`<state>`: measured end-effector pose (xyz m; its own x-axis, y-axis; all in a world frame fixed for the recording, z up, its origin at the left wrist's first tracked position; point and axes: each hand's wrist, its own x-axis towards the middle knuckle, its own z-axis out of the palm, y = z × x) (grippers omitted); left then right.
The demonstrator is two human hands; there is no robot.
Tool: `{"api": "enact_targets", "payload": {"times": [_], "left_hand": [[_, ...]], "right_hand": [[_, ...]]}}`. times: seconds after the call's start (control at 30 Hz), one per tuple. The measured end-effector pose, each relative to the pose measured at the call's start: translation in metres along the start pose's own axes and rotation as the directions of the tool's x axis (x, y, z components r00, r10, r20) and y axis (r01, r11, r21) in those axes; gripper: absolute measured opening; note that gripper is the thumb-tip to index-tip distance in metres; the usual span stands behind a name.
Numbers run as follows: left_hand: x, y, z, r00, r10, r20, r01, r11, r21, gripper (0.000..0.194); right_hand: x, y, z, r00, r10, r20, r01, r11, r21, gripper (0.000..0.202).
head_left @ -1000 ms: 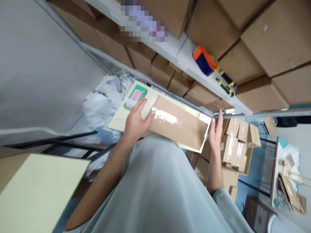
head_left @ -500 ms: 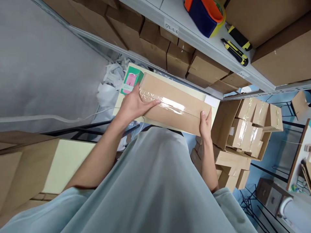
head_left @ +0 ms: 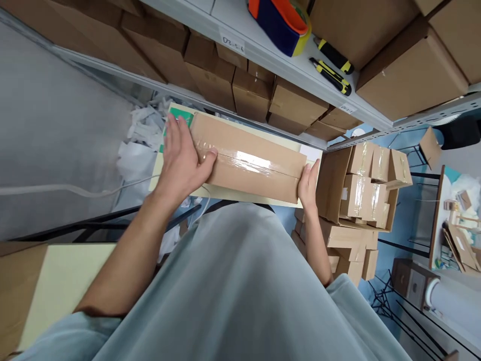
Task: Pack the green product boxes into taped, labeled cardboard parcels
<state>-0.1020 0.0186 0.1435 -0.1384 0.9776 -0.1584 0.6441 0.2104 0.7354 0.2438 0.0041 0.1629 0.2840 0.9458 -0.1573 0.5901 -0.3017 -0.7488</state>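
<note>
A long brown cardboard box [head_left: 251,155] with shiny clear tape along its middle seam lies on a pale yellow board in front of me. My left hand [head_left: 182,155] is at its left end, fingers stretched over a green box [head_left: 188,116] and the thumb on the brown box's top. At the right end, my right hand [head_left: 308,186] rests against the edge with its fingers extended. A white label [head_left: 311,152] lies on the board's far right corner.
Above stands a grey shelf [head_left: 233,42] with a tape roll [head_left: 281,22], two yellow-black cutters [head_left: 330,75] and cartons. An open carton [head_left: 330,185] of smaller boxes is at the right. White cable [head_left: 71,188] and crumpled paper [head_left: 145,130] are at the left.
My left hand has opened and shifted left off the box's top, its fingers now over the green box. My right hand's fingers have straightened at the right end. The view has shifted.
</note>
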Motion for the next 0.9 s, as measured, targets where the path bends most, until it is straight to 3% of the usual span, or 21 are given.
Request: {"api": "enact_targets", "payload": {"times": [0.07,0.13,0.23,0.33,0.43,0.53,0.73,0.8,0.9], "left_hand": [[-0.001,0.022,0.005,0.991,0.12,-0.053,-0.116,0.991,0.064,0.11],[0.0,0.051,0.016,0.967,0.247,-0.067,-0.24,0.967,0.087,0.1],[0.004,0.091,0.043,0.929,0.369,-0.033,-0.369,0.929,0.0,0.083],[0.009,0.109,0.071,0.913,0.408,-0.021,-0.408,0.911,-0.065,0.07],[0.013,0.107,0.088,0.927,0.373,-0.044,-0.375,0.925,-0.064,0.073],[0.017,0.099,0.089,0.934,0.354,-0.04,-0.356,0.933,-0.057,0.077],[0.03,0.068,0.049,0.975,0.217,-0.052,-0.219,0.976,-0.022,0.092],[0.034,0.055,0.035,0.985,0.158,-0.072,-0.16,0.987,-0.025,0.099],[0.039,0.04,0.024,0.99,0.121,-0.076,-0.126,0.99,-0.065,0.103]], "right_hand": [[-0.004,-0.024,-0.006,0.989,-0.128,-0.077,0.113,0.977,-0.18,0.093],[-0.007,-0.049,-0.002,0.967,-0.246,-0.066,0.213,0.921,-0.325,0.083],[-0.004,-0.075,0.023,0.944,-0.328,0.047,0.308,0.818,-0.486,0.074],[0.005,-0.079,0.055,0.942,-0.316,0.11,0.319,0.751,-0.578,0.072],[0.01,-0.071,0.073,0.957,-0.268,0.11,0.281,0.759,-0.587,0.071],[0.011,-0.063,0.072,0.96,-0.262,0.099,0.269,0.767,-0.582,0.071],[0.029,-0.038,0.042,0.982,-0.185,-0.023,0.144,0.83,-0.539,0.081],[0.035,-0.026,0.031,0.993,-0.112,-0.04,0.086,0.91,-0.407,0.089],[0.036,-0.009,0.019,1.0,0.003,-0.015,-0.004,1.0,-0.03,0.098]]}}
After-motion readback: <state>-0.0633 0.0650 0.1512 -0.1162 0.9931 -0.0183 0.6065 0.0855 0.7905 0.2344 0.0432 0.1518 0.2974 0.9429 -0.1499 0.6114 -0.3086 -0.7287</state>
